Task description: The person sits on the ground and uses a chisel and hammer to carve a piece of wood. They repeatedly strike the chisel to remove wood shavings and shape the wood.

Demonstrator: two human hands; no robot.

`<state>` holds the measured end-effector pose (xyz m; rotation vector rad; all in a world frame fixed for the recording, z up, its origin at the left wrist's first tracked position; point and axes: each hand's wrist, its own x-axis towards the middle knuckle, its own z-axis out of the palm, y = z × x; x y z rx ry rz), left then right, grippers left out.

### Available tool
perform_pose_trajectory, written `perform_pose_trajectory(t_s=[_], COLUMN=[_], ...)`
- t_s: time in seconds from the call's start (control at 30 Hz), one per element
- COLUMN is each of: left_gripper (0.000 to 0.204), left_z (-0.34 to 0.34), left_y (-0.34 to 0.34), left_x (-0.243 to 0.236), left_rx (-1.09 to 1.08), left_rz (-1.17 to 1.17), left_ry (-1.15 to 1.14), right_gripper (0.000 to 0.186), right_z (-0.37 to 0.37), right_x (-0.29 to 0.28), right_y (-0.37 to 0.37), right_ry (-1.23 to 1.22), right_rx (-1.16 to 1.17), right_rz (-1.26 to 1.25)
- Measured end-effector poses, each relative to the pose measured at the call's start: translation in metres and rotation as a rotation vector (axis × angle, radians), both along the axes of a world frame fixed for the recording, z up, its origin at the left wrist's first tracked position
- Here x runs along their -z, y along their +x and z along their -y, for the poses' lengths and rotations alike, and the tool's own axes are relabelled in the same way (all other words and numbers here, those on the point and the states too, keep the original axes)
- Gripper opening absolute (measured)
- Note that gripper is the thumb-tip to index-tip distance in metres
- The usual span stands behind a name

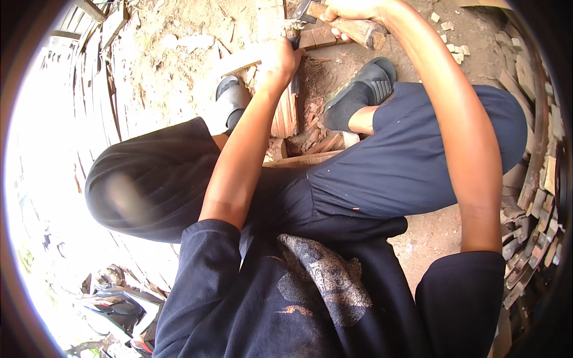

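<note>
At the top of the head view, my right hand (pixel 357 9) is closed round the thick wooden handle of a hammer (pixel 365 32). The hammer's metal head points left, close to the frayed pale end of a dark chisel-like tool (pixel 293 40). My left hand (pixel 279 58) grips that tool, its fingers wrapped round the shaft; much of it is hidden by the hand. Below the left hand lies a split reddish block of wood (pixel 285 114), between my feet. Whether hammer and tool touch, I cannot tell.
Sandals (pixel 376 80) are on both my feet, either side of the wood. Splinters and chips (pixel 313 128) litter the dirt ground. Stacked wood pieces (pixel 540 209) line the right side. A motorbike (pixel 119 310) stands at the lower left, and wooden slats (pixel 110 77) run along the left.
</note>
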<state>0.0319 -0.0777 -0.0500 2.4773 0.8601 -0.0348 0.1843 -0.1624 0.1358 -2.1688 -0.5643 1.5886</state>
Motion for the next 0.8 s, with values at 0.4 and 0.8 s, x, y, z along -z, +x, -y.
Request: perform_pose_trajectory(t_s=[0.4, 0.8], left_gripper=[0.032, 0.041], left_z=[0.006, -0.023], left_y=[-0.001, -0.018], left_x=[-0.013, -0.003], left_rx=[0.016, -0.107], left_rz=[0.075, 0.071], left_ry=[0.1, -0.422], right_gripper=[0.019, 0.021], right_z=[-0.007, 0.011], right_x=[-0.019, 0.033], right_y=[-0.02, -0.014], right_ry=[0.258, 0.003], right_rx=[-0.077, -0.019], right_rz=[0.644, 0.067])
